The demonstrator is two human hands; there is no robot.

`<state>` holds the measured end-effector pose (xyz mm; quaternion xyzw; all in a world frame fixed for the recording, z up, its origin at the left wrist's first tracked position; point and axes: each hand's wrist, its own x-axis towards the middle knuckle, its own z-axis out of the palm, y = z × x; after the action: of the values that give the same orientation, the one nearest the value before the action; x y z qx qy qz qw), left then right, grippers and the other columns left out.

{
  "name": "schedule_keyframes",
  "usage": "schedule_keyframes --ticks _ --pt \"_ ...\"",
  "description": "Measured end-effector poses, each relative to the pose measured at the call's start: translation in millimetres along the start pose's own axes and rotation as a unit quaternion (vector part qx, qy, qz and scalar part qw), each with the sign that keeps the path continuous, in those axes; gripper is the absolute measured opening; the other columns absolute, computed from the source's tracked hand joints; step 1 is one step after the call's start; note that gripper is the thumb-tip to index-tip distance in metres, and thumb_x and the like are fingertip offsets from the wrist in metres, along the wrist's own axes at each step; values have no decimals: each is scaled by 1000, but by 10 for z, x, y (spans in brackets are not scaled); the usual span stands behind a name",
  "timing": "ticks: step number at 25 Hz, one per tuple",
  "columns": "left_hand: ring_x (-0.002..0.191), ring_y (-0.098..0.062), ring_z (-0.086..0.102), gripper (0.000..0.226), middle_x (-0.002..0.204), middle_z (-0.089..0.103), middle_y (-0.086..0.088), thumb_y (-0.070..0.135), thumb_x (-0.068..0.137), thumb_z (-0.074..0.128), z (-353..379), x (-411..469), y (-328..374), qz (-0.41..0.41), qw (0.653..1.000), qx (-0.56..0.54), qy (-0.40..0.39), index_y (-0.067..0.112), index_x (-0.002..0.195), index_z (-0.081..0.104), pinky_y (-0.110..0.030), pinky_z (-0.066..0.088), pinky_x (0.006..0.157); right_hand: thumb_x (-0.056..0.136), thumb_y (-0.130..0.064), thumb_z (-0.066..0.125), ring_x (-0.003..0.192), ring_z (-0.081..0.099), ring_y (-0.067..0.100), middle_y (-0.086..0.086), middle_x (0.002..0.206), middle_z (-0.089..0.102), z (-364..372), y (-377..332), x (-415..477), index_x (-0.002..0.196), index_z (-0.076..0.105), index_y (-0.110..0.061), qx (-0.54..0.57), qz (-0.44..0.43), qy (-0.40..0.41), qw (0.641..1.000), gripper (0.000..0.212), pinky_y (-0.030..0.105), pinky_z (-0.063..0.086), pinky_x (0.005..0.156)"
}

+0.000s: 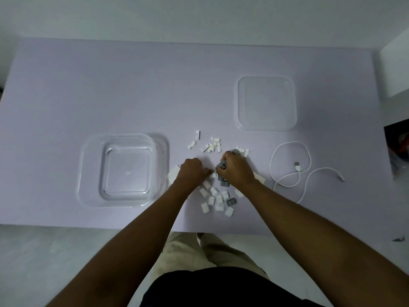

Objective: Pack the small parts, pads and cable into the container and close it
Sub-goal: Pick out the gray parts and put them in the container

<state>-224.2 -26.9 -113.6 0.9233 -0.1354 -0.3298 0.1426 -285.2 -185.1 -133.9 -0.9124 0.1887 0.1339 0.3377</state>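
Lavender table [110, 85] seen from above, two bare forearms reaching in from the near edge. In the middle of the scatter, the right hand [238, 170], knuckles up, fingers curled round a bunch of grey parts [222, 165], several poking out on the fingertip side and a few more lying just under the heel of the hand. Just beside it, the left hand [191, 172], likewise curled into a fist on the table, thumb pointing toward the other hand; cannot tell whether anything sits inside that fist, though possibly a white piece at the thumb tip. Loose white parts [215, 197] strewn on the near side of both hands, one stray grey piece among them, and a second, smaller cluster of white ones beyond the hands. Flat white pads [260, 177] peeking out from under each wrist, one on the left and one on the right. To the left, just beside the left hand, the clear container [93, 171], upright and open-topped. Far right, well apart from it, the clear lid [266, 103] lying flat on the table. Between lid and near edge, right of the right hand, the white cable [297, 167] in loose loops, plug end inside the curve, clear of the parts.
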Motion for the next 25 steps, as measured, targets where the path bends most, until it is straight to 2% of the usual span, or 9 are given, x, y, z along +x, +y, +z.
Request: schedule_keyframes --ticks 3,6,10,12,14,16,18,21,25 --pt "87 -29 64 35 87 68 -16 34 90 60 30 24 24 -1 1000 -4 -4 -1 89 66 -29 42 69 81 -32 69 72 62 20 1 77 62 0 73 -15 87 54 -15 5 -1 -2 1000 23 39 56 65" --pt "71 -20 54 33 69 56 -6 35 87 64 3 11 -19 -25 997 -68 5 7 72 58 -29 36 68 81 -34 71 68 59 17 -1 74 60 -28 91 -40 88 54 -15 25 -10 -5 1000 26 35 52 62" --pt "55 -19 52 22 66 67 -8 25 78 70 -143 -53 -34 -92 941 -325 0 9 66 60 -26 43 51 81 -28 79 58 53 11 0 68 59 -95 13 -76 88 61 -11 214 44 -21 976 26 26 48 54" --pt "46 -20 41 15 69 67 -13 13 80 66 -213 -113 -16 -98 892 -439 -41 5 68 61 -22 31 41 85 -23 75 48 43 10 2 61 51 -120 -29 -124 82 62 -11 410 126 -53 902 18 25 39 42" --pt "42 -18 29 15 70 63 -18 6 83 60 -289 -149 1 -81 861 -496 -74 4 68 56 -21 22 40 90 -23 68 41 30 9 0 55 42 -148 -26 -187 77 58 -15 585 182 -89 785 18 22 26 38" --pt "41 -15 25 19 69 59 -18 5 86 56 -377 -153 3 -61 842 -527 -97 8 68 51 -21 18 41 90 -26 67 37 25 7 -4 52 40 -172 13 -230 75 55 -20 703 197 -122 673 21 21 23 39" --pt "40 -13 21 20 68 56 -14 7 90 51 -461 -154 13 -46 826 -547 -127 13 71 47 -22 15 42 80 -31 77 35 25 7 -6 52 39 -211 49 -267 73 52 -21 762 184 -156 601 28 22 25 39" --pt "40 -11 17 14 69 56 -12 9 95 41 -535 -164 59 -28 806 -567 -165 14 86 50 -20 14 40 68 -33 87 34 27 7 -6 51 38 -262 51 -325 69 53 -20 781 159 -188 573 36 22 28 39" --pt "40 -13 20 18 69 53 -13 4 92 37 -543 -205 192 10 831 -521 -197 9 93 54 -20 16 42 67 -33 88 35 27 8 -4 50 39 -265 16 -364 74 45 -20 777 160 -192 578 46 23 31 39"
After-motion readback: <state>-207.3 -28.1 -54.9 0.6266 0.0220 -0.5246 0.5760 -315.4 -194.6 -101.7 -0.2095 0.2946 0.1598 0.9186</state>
